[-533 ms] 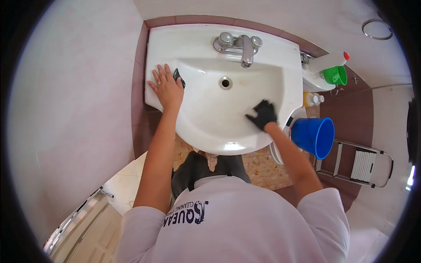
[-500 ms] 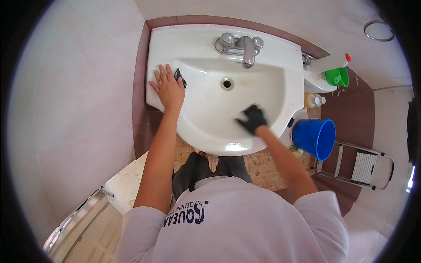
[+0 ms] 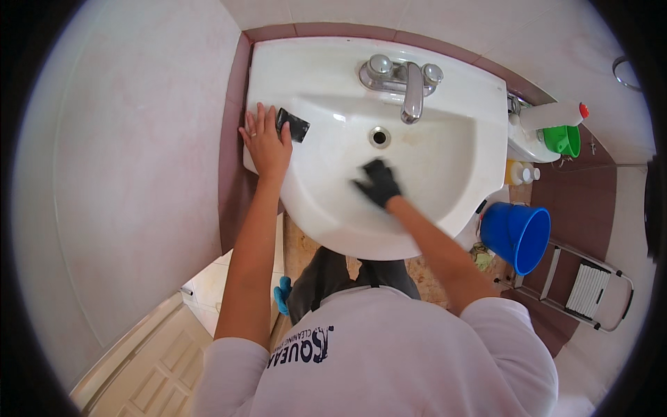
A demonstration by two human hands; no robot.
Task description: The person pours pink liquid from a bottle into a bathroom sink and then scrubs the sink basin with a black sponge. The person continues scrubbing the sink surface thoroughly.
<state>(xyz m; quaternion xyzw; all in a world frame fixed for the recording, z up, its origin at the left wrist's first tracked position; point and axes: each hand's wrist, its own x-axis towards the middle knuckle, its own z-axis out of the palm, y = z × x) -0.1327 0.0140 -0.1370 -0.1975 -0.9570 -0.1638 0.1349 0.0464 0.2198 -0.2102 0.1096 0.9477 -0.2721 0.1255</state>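
A white washbasin (image 3: 333,201) fills the middle of the head view. My bare left hand (image 3: 267,147) rests palm down on its left rim, fingers spread. Beside that hand, touching or nearly touching the forefinger and thumb, lies a small glossy black rectangular thing (image 3: 294,125); its kind is unclear. My right hand (image 3: 379,183), in a black glove, is low inside the bowl, in front of the drain hole (image 3: 379,137). Motion blurs its fingers, and its underside is hidden, so whether it holds anything does not show. The thumb sticks out to the left.
Behind the bowl stands a chrome two-knob tap (image 3: 412,94). To the right are a white bottle with a red cap (image 3: 552,115), a green container (image 3: 563,141), yellow bottles (image 3: 515,172), a blue bucket (image 3: 515,236) and a folding step stool (image 3: 587,288). A tiled wall (image 3: 153,153) borders the left.
My right hand has moved left and toward the drain within the bowl. The left hand stays on the rim, with more of the black thing showing. The whole view has shifted slightly.
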